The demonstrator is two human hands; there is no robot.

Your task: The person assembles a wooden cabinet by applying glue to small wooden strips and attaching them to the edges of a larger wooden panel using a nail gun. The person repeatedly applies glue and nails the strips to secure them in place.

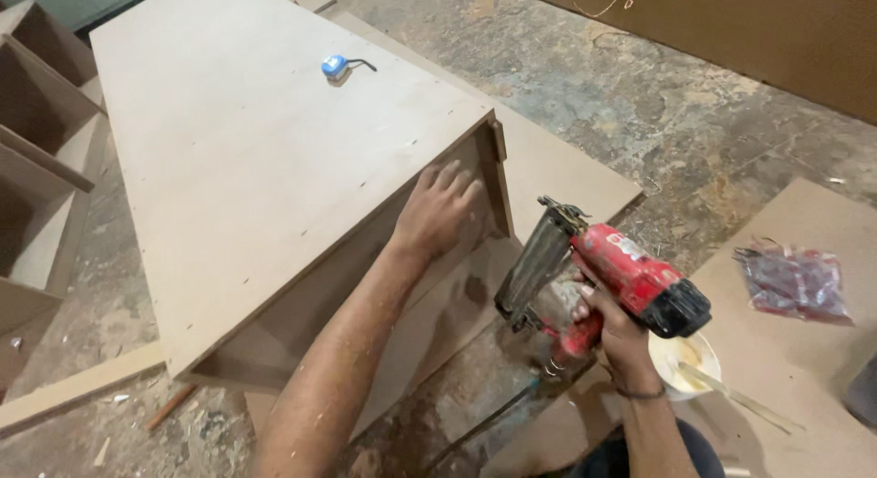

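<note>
The left hand (438, 209) lies flat, fingers spread, against the side panel of the wooden cabinet (274, 158) on the floor. The right hand (607, 327) has its grip wrapped round the red nail gun (612, 273), nose apparently clear of the wood.

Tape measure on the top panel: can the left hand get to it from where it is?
Probably yes. The left hand rests flat on the cabinet's side panel; the tape measure lies farther along the bare top panel, nothing between. It looks like a long stretch.
</note>
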